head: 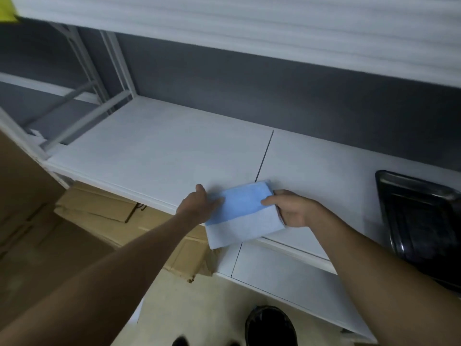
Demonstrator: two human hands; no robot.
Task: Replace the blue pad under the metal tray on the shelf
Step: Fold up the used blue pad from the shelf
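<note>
A folded blue pad point(243, 213) lies at the front edge of the white shelf point(154, 151), its paler lower part hanging over the edge. My left hand point(197, 207) grips the pad's left side. My right hand point(291, 208) pinches its right side, thumb on top. The dark metal tray point(419, 221) sits on the same shelf at the far right, apart from the pad and partly cut off by the frame edge.
Flattened cardboard boxes point(99, 208) lie under the shelf at the left. A lower white shelf point(287, 278) runs below. A higher shelf point(249, 18) overhangs at the top. My dark shoe point(270, 325) stands on the floor.
</note>
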